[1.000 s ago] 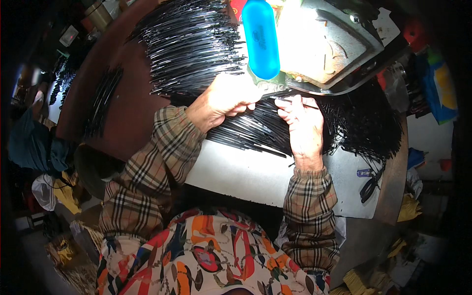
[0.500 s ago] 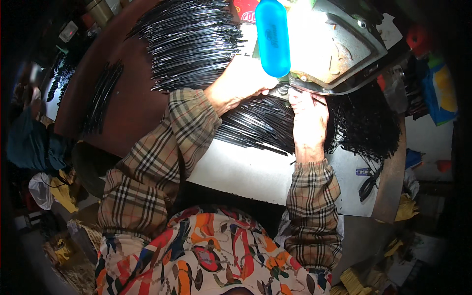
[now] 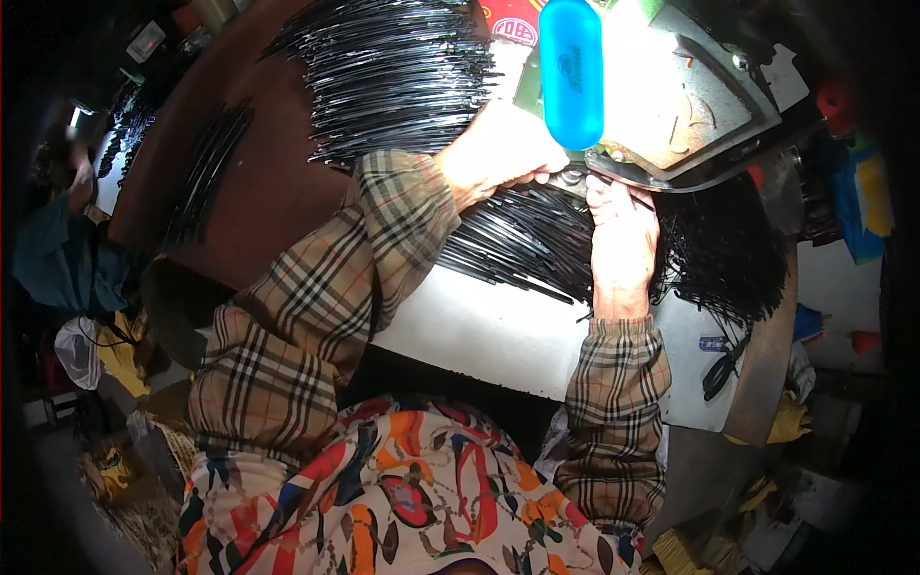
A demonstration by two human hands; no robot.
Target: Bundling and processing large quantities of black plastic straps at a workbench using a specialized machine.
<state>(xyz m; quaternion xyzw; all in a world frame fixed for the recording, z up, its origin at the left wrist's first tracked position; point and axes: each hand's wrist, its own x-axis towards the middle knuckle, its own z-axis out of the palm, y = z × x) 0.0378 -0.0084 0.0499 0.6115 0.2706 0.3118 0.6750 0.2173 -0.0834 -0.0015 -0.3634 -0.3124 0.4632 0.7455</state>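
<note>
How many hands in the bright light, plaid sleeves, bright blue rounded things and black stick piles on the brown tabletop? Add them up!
Hands: 2, left hand and right hand
Plaid sleeves: 2
Bright blue rounded thing: 1
Black stick piles: 2, large pile, small pile
Total: 7

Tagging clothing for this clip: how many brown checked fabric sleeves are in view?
2: one brown checked fabric sleeve ends at the wrist of the left hand, another such sleeve at the wrist of the right hand. No others show, though the dark surroundings could hide some.
</note>
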